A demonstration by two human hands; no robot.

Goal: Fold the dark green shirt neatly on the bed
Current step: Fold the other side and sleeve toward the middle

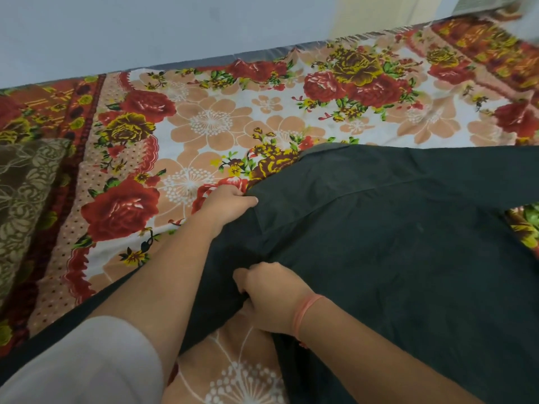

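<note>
Curled fingers (248, 200): left hand (226, 204), right hand (271, 298)

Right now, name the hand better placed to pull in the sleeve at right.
Right hand, probably: its arm lies across the dark green shirt on the side of the sleeve; the left hand grips the shirt's opposite edge.

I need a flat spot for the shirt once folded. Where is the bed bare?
Most bare bedsheet lies between the wall and the dark green shirt, running left to the brown cushion. A small patch shows close in, beside the right hand. The right side is crowded: the shirt covers it, gripped by that hand and the left hand.
</note>
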